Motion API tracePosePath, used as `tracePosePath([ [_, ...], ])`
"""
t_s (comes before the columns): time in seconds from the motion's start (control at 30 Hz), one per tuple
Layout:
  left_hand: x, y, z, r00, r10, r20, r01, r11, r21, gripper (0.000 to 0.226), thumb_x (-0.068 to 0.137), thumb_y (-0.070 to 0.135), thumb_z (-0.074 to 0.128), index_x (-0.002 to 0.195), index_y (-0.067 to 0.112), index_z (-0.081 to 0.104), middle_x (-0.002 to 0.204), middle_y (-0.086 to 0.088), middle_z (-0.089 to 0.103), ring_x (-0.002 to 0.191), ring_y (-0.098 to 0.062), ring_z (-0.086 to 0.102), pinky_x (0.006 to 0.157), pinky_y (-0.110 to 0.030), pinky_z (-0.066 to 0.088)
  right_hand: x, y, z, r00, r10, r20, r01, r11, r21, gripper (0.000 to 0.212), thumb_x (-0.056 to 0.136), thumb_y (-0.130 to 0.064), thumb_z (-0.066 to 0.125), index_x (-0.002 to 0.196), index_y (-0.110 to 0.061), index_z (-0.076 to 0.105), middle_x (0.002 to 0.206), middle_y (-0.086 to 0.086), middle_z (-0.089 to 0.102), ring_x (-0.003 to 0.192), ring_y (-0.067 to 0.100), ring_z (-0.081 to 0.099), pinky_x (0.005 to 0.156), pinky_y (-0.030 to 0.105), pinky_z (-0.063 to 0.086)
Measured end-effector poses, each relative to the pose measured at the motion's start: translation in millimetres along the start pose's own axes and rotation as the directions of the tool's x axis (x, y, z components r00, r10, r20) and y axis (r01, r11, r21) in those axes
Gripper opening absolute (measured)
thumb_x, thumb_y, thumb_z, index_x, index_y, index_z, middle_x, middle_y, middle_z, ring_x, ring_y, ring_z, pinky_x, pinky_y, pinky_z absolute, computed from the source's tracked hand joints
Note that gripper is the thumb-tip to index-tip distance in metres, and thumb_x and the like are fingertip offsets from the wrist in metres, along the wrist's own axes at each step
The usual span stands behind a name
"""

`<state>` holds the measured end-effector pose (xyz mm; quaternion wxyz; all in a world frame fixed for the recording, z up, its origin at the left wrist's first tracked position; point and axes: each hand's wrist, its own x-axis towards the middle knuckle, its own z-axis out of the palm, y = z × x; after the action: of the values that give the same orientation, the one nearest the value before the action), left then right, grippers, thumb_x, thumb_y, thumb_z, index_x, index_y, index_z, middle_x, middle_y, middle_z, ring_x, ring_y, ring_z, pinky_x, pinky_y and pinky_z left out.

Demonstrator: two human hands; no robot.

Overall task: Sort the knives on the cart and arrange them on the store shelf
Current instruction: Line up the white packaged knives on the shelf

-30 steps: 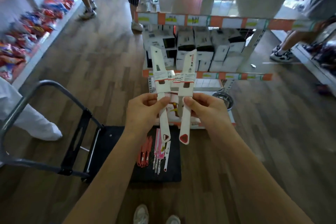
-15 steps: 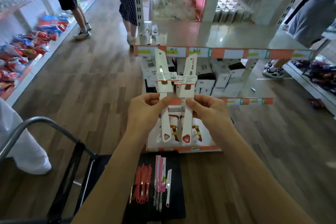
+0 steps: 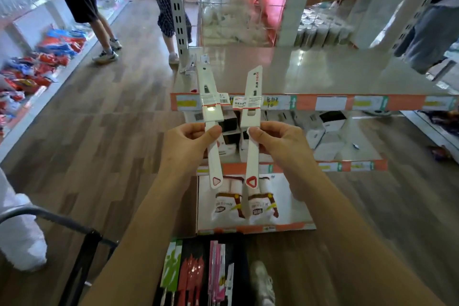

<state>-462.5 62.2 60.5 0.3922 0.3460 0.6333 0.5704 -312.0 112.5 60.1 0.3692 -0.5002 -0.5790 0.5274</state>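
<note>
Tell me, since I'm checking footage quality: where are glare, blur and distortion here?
Head view: glare on the glossy shelf top; motion blur smears the left-side snack packets; wide-angle bending at the edges; both white knives stay fairly sharp.

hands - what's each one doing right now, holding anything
Left hand: closed on a white sheathed knife, pinched at the handle, blade end up.
Right hand: closed on a second white sheathed knife, held the same way.
</note>
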Motion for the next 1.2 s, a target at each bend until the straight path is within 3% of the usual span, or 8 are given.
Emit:
tracePosePath([
  [0.17, 45.2, 12.0, 17.1, 0.994, -0.009, -0.108, 0.008, 1.000, -0.003, 0.005, 0.081, 0.020, 0.066, 0.081, 0.019, 0.061, 0.073, 0.004, 0.067, 0.057, -0.002, 0.066, 0.056, -0.018, 0.056, 63.0, -5.3, -5.5, 0.995, -0.001, 0.103, 0.007, 0.999, -0.054, 0.010, 0.087, -0.019, 0.062, 0.080, -0.025, 0.066, 0.082, -0.004, 0.069, 0.082, 0.016, 0.067, 0.078, 0.025, 0.055],
  [0.3, 79.1, 22.5, 24.9, 0.981, -0.038, -0.189, 0.027, 0.998, -0.062, 0.009, 0.081, 0.017, 0.067, 0.087, 0.011, 0.063, 0.069, 0.002, 0.068, 0.055, -0.006, 0.067, 0.056, -0.020, 0.057, 121.3, -14.8, -0.3, 0.989, 0.027, 0.147, -0.017, 0.997, -0.072, 0.014, 0.086, -0.018, 0.065, 0.095, -0.010, 0.071, 0.075, -0.005, 0.068, 0.068, 0.008, 0.064, 0.060, 0.014, 0.052],
  [0.47, 113.7, 25.7, 22.9, 0.963, -0.037, -0.268, 0.021, 0.998, -0.064, 0.032, 0.080, 0.021, 0.068, 0.106, 0.004, 0.062, 0.086, -0.006, 0.070, 0.063, -0.005, 0.068, 0.054, -0.014, 0.053, 184.9, -28.5, 19.4, 0.975, 0.116, 0.190, -0.109, 0.993, -0.047, 0.021, 0.085, -0.013, 0.065, 0.102, -0.001, 0.067, 0.090, 0.008, 0.067, 0.088, 0.025, 0.068, 0.078, 0.027, 0.055],
  [0.57, 136.5, 25.3, 22.6, 0.957, -0.072, -0.283, 0.050, 0.995, -0.086, 0.039, 0.078, 0.023, 0.068, 0.111, 0.003, 0.060, 0.095, -0.009, 0.070, 0.072, -0.012, 0.069, 0.054, -0.015, 0.053, 208.5, -29.0, 24.3, 0.972, 0.078, 0.222, -0.079, 0.997, -0.006, 0.017, 0.085, -0.008, 0.064, 0.098, 0.002, 0.068, 0.079, 0.005, 0.067, 0.063, 0.011, 0.067, 0.061, 0.015, 0.056],
  [0.8, 181.0, 25.4, 21.1, 0.945, -0.088, -0.315, 0.089, 0.996, -0.009, 0.033, 0.080, 0.020, 0.068, 0.107, 0.002, 0.062, 0.073, 0.000, 0.066, 0.047, 0.002, 0.062, 0.045, -0.011, 0.049, 249.9, -17.1, 45.6, 0.958, 0.176, 0.227, -0.162, 0.984, -0.078, 0.019, 0.084, -0.020, 0.067, 0.065, -0.023, 0.067, 0.081, 0.005, 0.072, 0.089, 0.027, 0.069, 0.087, 0.043, 0.055],
  [0.9, 188.2, 24.1, 19.8, 0.942, -0.114, -0.315, 0.121, 0.993, 0.003, 0.032, 0.078, 0.024, 0.068, 0.105, 0.008, 0.061, 0.075, 0.002, 0.066, 0.048, 0.003, 0.063, 0.044, -0.011, 0.048, 258.3, -17.1, 52.6, 0.960, 0.192, 0.201, -0.172, 0.978, -0.115, 0.019, 0.082, -0.024, 0.069, 0.063, -0.023, 0.066, 0.080, 0.003, 0.072, 0.086, 0.024, 0.069, 0.084, 0.040, 0.056],
  [1.03, 192.8, 22.1, 15.7, 0.947, -0.128, -0.295, 0.137, 0.990, 0.012, 0.017, 0.076, 0.027, 0.068, 0.089, 0.018, 0.061, 0.072, 0.004, 0.066, 0.050, 0.003, 0.063, 0.048, -0.014, 0.052, 262.3, -21.6, 56.3, 0.964, 0.187, 0.190, -0.167, 0.979, -0.117, 0.009, 0.084, -0.020, 0.067, 0.075, -0.017, 0.066, 0.079, 0.000, 0.068, 0.070, 0.011, 0.065, 0.060, 0.018, 0.055],
  [1.2, 192.0, 22.8, 15.9, 0.956, -0.106, -0.273, 0.112, 0.994, 0.008, 0.011, 0.077, 0.025, 0.068, 0.083, 0.021, 0.059, 0.071, 0.005, 0.065, 0.049, 0.004, 0.062, 0.049, -0.013, 0.053, 264.6, -18.8, 59.3, 0.982, 0.151, 0.110, -0.128, 0.974, -0.187, 0.012, 0.083, -0.022, 0.069, 0.073, -0.016, 0.066, 0.082, 0.002, 0.068, 0.079, 0.017, 0.067, 0.076, 0.028, 0.056],
])
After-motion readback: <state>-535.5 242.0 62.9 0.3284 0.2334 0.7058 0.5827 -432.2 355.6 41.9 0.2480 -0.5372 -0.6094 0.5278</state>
